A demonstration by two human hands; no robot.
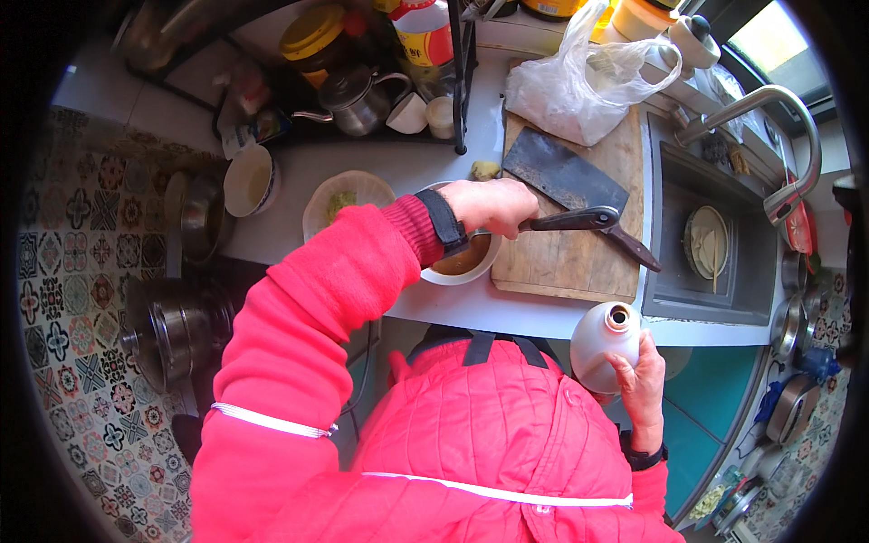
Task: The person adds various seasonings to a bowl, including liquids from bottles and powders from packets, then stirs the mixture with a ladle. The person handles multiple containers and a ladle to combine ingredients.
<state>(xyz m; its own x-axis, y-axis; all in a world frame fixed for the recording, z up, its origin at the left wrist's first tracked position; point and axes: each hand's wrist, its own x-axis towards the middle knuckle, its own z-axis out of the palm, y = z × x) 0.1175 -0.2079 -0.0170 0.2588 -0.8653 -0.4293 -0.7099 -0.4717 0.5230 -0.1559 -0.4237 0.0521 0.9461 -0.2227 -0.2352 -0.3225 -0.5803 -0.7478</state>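
My left hand [490,206] grips the black handle [574,220] of a utensil, likely a spoon or ladle. Its metal end dips towards a white bowl [453,279] of brown liquid [468,256], partly hidden by my wrist. My right hand [637,380] holds a white bottle [601,346] in front of the counter edge, its uncapped mouth facing up. Beyond the handle, a cleaver [560,166] with a dark blade lies on a wooden cutting board [543,271]. A piece of what looks like ginger [485,170] sits beside the board.
A translucent bowl [373,184] with chopped greens and a white bowl [250,182] stand left. A black rack [460,102] holds a metal teapot [356,102] and jars. On the board's far end is a plastic bag [563,88]. Right lies a sink [679,285] with a faucet [801,108].
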